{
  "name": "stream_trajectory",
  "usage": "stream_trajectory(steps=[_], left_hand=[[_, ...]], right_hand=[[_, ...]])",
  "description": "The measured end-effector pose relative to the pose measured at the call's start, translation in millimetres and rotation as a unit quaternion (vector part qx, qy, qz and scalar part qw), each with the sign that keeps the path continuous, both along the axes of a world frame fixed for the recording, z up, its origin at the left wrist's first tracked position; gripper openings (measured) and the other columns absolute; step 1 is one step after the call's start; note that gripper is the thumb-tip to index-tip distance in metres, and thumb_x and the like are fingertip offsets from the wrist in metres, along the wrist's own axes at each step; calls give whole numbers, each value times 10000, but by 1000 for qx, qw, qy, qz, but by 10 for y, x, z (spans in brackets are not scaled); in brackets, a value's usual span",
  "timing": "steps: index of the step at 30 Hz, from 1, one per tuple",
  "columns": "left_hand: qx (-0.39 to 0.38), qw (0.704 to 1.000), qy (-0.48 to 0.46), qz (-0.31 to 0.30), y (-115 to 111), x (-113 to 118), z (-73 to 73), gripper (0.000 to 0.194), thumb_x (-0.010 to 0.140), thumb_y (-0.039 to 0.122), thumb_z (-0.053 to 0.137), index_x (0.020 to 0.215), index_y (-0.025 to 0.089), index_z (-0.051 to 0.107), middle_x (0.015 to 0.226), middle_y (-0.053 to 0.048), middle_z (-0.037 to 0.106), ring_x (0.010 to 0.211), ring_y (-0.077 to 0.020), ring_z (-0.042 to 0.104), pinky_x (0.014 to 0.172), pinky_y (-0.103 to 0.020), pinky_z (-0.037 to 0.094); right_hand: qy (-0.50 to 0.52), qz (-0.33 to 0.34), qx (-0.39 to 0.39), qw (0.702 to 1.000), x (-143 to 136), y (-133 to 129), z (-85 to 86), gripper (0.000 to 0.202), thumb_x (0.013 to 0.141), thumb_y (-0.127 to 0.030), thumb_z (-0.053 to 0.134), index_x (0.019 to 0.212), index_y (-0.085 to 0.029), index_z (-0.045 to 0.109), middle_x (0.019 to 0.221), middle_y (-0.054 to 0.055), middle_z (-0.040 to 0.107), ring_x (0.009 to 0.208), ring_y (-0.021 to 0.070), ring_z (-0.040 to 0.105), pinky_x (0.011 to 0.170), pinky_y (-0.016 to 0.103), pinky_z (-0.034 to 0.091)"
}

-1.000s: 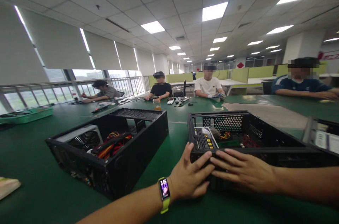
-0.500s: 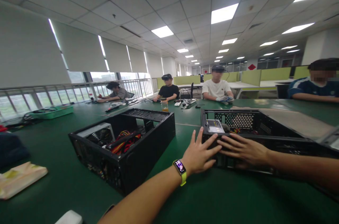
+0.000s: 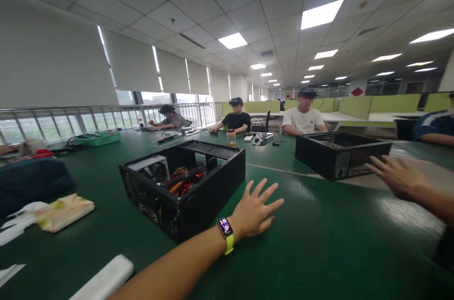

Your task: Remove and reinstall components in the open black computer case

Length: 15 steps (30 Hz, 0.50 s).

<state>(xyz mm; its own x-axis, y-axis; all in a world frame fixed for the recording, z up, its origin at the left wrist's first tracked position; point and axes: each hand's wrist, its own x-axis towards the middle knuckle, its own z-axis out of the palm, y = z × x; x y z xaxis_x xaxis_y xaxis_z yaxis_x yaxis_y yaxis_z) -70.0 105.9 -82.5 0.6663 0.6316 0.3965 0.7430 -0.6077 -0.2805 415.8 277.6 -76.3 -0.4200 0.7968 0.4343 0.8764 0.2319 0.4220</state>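
Observation:
My left hand [image 3: 256, 208], with a yellow-green smartwatch [image 3: 225, 228] on its wrist, is held over the green table with its fingers spread and nothing in them. Just left of it stands an uncovered black computer case [image 3: 209, 205], showing a power supply [image 3: 151, 167] and bundled red, yellow and black cables [image 3: 182, 181]. Farther off to the right sits a second black computer case [image 3: 315, 158]. My right hand [image 3: 399, 175] is open beside this case's near right corner, fingers stretched out; whether the fingertips touch it I cannot tell.
A person in a white shirt [image 3: 305, 118] sits behind the second case, and one in black [image 3: 236, 120] farther left. On the left are a green tray [image 3: 97, 138], a dark cloth bag [image 3: 33, 184], a yellowish packet [image 3: 65, 211] and a white object [image 3: 106, 281].
The second case has moved away across the table and turned. My hands have separated: the right reaches farther out to the right, the left is off the case. The view has shifted right to left.

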Motion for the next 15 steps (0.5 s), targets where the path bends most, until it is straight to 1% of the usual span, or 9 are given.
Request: stream_trajectory(steps=[2,3,5,8,12,13,15], left_hand=[[-8,1000,7,-6,62,43,-12,556,870,370,512,1398,328,340,1548,-59,185,1405,-329,130,1057,-635,208],[-10,1000,3,-4,92,79,-23,554,872,372,509,1397,320,341,1545,-66,195,1402,-330,139,1058,-631,210],[-12,1000,-9,2,128,158,-54,548,880,386,492,1400,309,337,1541,-77,200,1400,-333,148,1059,-624,215],[-16,1000,-11,-8,101,231,-106,555,890,408,472,1412,310,311,1542,-79,193,1398,-331,151,1058,-616,222],[-13,1000,4,-25,25,211,-147,571,891,421,475,1418,306,287,1538,-83,194,1389,-328,165,1047,-609,232],[-9,1000,6,-27,22,198,-156,567,889,421,479,1412,298,296,1529,-87,214,1382,-327,179,1043,-601,238],[3,999,13,-31,48,180,-180,520,881,387,503,1368,272,360,1473,-96,313,1345,-312,250,1034,-565,258]], right_hand=[[-7,-96,-42,995,-129,39,125,515,719,-98,435,1193,-124,636,1197,233,591,1140,395,509,910,589,371],[-8,-120,-57,991,-236,69,182,493,723,-104,466,1183,-127,640,1142,231,615,1096,391,534,882,561,393],[-11,-133,-78,988,-458,145,286,465,728,-140,543,1184,-134,636,1109,226,624,1057,392,545,855,535,404],[-20,-147,-105,983,-690,221,423,509,728,-192,638,1233,-156,595,1190,201,584,1129,391,491,909,539,360],[-28,-151,-126,980,-790,165,561,504,761,-192,656,1257,-151,572,1230,213,543,1179,403,443,928,545,333],[-29,-152,-131,979,-792,137,588,496,768,-178,655,1255,-150,569,1221,208,547,1176,396,448,926,543,340],[-31,-151,-143,978,-776,82,638,436,798,-165,638,1229,-161,572,1196,159,567,1160,341,474,935,522,366]])
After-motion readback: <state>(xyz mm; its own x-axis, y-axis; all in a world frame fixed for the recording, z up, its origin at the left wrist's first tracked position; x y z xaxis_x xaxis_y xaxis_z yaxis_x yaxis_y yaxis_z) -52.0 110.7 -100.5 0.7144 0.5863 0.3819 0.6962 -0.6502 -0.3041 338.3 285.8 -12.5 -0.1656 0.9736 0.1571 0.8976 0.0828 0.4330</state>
